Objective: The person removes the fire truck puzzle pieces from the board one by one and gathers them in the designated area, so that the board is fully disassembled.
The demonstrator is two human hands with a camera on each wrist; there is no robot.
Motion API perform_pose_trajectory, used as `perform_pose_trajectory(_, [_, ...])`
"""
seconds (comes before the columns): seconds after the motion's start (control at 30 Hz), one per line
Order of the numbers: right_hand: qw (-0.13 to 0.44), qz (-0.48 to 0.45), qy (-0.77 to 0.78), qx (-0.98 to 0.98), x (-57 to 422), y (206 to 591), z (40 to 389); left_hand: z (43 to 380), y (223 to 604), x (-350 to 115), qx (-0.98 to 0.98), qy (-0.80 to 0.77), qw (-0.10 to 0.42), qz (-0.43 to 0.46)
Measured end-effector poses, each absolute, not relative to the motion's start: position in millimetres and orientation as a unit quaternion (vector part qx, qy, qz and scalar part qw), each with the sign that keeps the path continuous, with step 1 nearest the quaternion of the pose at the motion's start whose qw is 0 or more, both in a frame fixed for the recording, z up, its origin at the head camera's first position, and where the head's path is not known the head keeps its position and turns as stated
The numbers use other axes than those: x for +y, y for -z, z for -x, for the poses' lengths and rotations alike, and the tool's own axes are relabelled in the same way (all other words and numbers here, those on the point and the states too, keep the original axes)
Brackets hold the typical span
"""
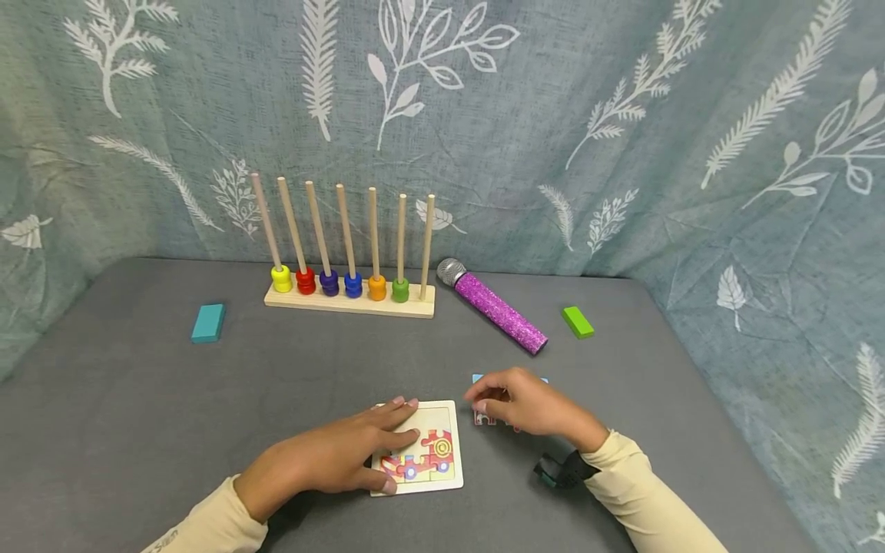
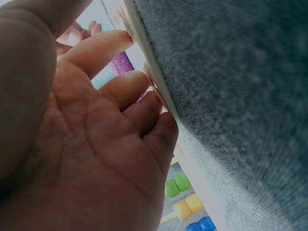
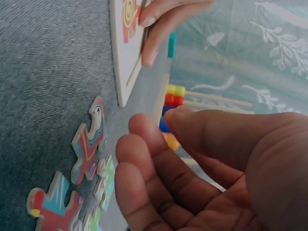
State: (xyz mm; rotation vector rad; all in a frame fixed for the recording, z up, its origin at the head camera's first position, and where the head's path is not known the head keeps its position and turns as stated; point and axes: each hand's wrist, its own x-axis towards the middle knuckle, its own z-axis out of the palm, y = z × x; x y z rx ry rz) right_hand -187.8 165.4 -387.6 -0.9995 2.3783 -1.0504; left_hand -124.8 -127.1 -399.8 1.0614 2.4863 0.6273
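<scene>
My left hand [image 1: 339,455] lies spread across a small square wooden jigsaw board [image 1: 458,461], its thumb near the lower edge and fingers over the left part. Fitted puzzle pieces [image 1: 440,455] on the board make part of a red vehicle picture. To the right of the board, my right hand [image 1: 535,403] hovers with bent fingers above loose jigsaw pieces, partly hiding them. In the right wrist view its thumb and fingertips stand apart with nothing between them. Below them lie a red-and-blue loose piece [image 3: 86,151], another loose piece [image 3: 55,204] and green-edged ones [image 3: 105,180].
Behind the board stands a wooden peg rack [image 1: 349,305] with coloured beads on upright rods. A purple glitter microphone [image 1: 501,312] lies right of it. A teal block [image 1: 208,322] sits at left, a green block [image 1: 578,322] at right. A patterned curtain [image 1: 484,138] hangs behind.
</scene>
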Motion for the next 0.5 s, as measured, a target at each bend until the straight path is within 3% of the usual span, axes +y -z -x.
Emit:
perform_pose_trajectory(0.27, [0.225,0.373,0.410,0.802,149,388,184,125,399,-127,0.886,-0.212,0.188,-0.367])
perform_pose_trajectory(0.5, [0.233,0.381,0.406,0.798,139,390,180,126,401,-126,0.885,-0.214,0.181,-0.371])
